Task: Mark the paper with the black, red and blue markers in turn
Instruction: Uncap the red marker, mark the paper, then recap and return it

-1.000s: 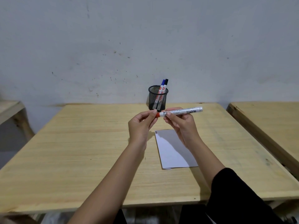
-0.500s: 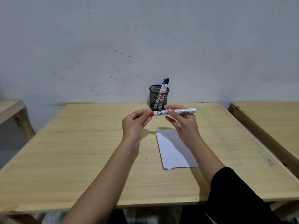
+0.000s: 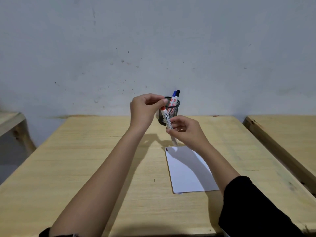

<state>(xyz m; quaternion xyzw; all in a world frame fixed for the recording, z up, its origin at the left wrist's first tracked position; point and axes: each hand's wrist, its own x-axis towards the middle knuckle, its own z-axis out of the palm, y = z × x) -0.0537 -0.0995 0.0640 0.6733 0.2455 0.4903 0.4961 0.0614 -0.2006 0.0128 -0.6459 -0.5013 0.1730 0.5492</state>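
The red marker [image 3: 166,118] stands nearly upright in front of the black mesh pen cup [image 3: 176,106], red end up. My left hand [image 3: 145,108] pinches its red top end. My right hand [image 3: 186,132] grips the white barrel lower down; the barrel's bottom end pokes out below the fingers. The blue marker [image 3: 174,96] and the black marker [image 3: 177,94] stand in the cup. White paper [image 3: 188,170] lies on the wooden table [image 3: 85,159] under my right wrist, with small black and red marks at its top left corner.
A second wooden table [image 3: 282,134] stands close on the right, and the corner of another [image 3: 10,120] shows at the left. A grey wall [image 3: 153,48] rises right behind the pen cup.
The red marker has swung from lying level to nearly upright. My left hand rose with the red end; my right hand dropped lower toward the paper.
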